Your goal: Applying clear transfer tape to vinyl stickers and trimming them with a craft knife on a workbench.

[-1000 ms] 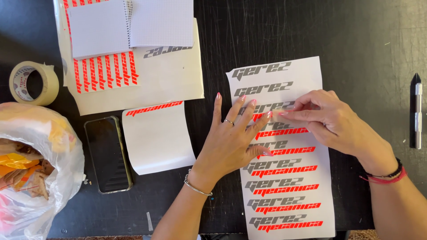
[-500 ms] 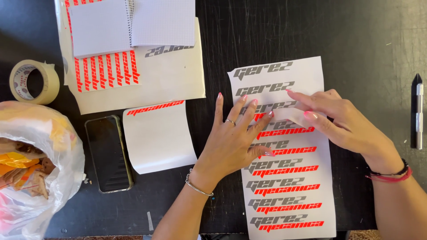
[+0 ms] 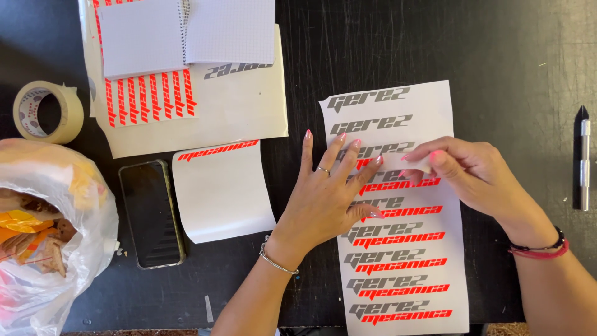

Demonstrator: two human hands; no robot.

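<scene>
A long white sheet [image 3: 435, 261] printed with rows of grey and orange lettering lies on the black table. My left hand [image 3: 326, 196] presses flat on its left edge, fingers spread. My right hand [image 3: 472, 177] pinches a small whitish strip [image 3: 410, 163] between thumb and fingers, holding it over the third row of lettering, just beyond my left fingertips.
A black phone [image 3: 151, 211] and a curled white sheet [image 3: 221, 193] lie to the left. Further left sit a plastic bag [image 3: 50, 236] and a tape roll [image 3: 46, 112]. Open notebooks [image 3: 186, 34] rest on a larger sticker sheet [image 3: 236, 112]. A black-and-silver pen tool [image 3: 581, 158] lies at far right.
My right hand has shifted slightly right and lifted the small strip a little over the lettering. My left hand stays pressed on the sheet.
</scene>
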